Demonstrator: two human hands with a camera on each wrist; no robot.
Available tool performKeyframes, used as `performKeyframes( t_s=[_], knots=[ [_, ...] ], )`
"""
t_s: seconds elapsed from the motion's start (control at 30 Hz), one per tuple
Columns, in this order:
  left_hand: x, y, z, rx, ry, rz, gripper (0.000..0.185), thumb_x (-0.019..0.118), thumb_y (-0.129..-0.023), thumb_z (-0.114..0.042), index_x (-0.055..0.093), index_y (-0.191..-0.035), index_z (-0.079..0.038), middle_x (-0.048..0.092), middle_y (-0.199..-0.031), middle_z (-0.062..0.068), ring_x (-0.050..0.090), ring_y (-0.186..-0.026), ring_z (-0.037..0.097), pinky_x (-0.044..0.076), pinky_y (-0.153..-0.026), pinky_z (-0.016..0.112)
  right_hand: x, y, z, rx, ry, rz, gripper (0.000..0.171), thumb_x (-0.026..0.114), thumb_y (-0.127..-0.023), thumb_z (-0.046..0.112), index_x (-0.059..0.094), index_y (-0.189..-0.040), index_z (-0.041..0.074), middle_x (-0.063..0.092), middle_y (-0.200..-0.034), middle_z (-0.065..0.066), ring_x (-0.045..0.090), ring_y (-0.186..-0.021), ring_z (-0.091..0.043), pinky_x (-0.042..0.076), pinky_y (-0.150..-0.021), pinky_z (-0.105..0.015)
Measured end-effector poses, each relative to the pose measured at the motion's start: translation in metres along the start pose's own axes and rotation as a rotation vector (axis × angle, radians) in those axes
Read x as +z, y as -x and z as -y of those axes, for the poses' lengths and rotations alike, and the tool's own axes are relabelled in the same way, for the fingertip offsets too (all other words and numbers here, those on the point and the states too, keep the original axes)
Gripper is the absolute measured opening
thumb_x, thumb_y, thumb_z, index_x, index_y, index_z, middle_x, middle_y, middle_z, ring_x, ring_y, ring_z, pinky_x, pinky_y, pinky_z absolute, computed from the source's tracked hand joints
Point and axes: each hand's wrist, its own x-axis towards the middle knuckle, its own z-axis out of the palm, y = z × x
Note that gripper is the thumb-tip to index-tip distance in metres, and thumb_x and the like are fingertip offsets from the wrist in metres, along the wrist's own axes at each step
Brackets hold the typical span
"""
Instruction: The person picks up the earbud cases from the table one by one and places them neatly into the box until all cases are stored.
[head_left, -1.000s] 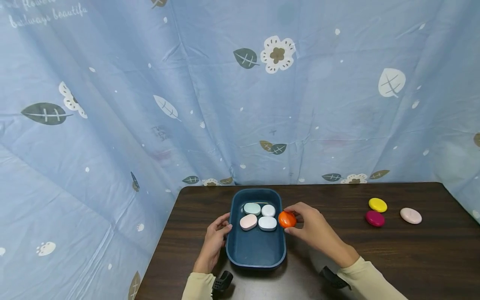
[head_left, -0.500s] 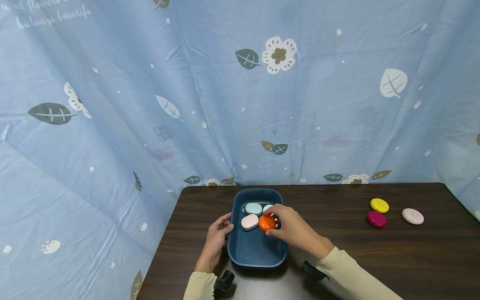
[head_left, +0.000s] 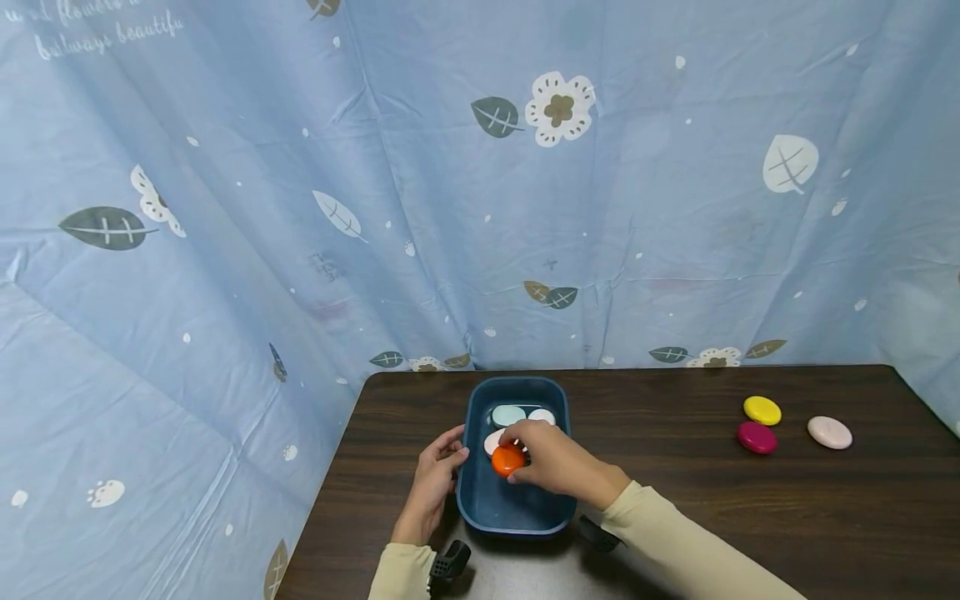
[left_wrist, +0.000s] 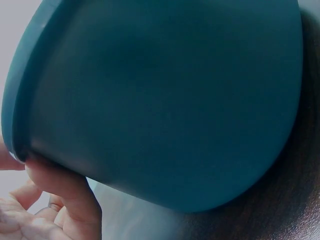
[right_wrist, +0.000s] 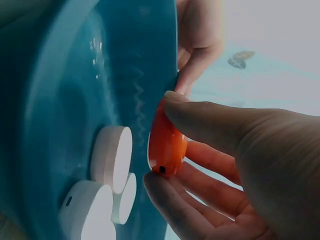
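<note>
In the head view a dark blue bin (head_left: 514, 512) stands on the table, my left hand (head_left: 433, 479) gripping its left rim. The left wrist view is filled by the bin's outer wall (left_wrist: 165, 110), with the fingers at its rim. My right hand (head_left: 558, 462) pinches a glossy orange pebble-shaped case (head_left: 507, 460) between thumb and fingers, over the inside of the bin. In the right wrist view the orange case (right_wrist: 167, 142) shows a small dark notch. Under and behind that hand lie a mint green case (head_left: 508, 416), a white one (head_left: 542, 415) and a partly hidden pale pink one (head_left: 492, 442).
To the right on the dark wood table (head_left: 660, 467) lie a yellow case (head_left: 762, 410), a magenta case (head_left: 757, 437) and a pale pink case (head_left: 830, 432). A blue patterned curtain (head_left: 637, 208) hangs behind the table and along its left side.
My right hand has carried the orange case leftward from the bin's right rim to over its middle, covering some cases. The left hand has stayed on the rim.
</note>
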Motion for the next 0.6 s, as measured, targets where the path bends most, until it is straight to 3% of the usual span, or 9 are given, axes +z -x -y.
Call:
performKeyframes(
  t_s=[0.3,0.6],
  knots=[
    [-0.001,0.000,0.000,0.000,0.002,0.011,0.045,0.056,-0.107,-0.013,0.054,-0.150,0.001,0.051,-0.112,0.005,0.049,-0.098,0.024,0.041,-0.066,0.029,0.008,-0.010,0.007,-0.014,0.013,0.055,0.041,0.091,-0.082,0.006,0.074,-0.119,0.000,0.074,-0.115,-0.009,0.064,-0.092,-0.016,0.059,-0.092,-0.037],
    [-0.001,0.000,0.000,0.005,0.006,0.021,0.046,0.056,-0.107,-0.014,0.053,-0.151,0.001,0.051,-0.113,0.005,0.048,-0.098,0.024,0.041,-0.065,0.028,0.015,-0.017,0.009,-0.058,0.058,0.067,0.036,0.091,-0.082,0.008,0.074,-0.113,0.003,0.072,-0.105,-0.004,0.060,-0.086,-0.010,0.056,-0.084,-0.028]
  ],
)
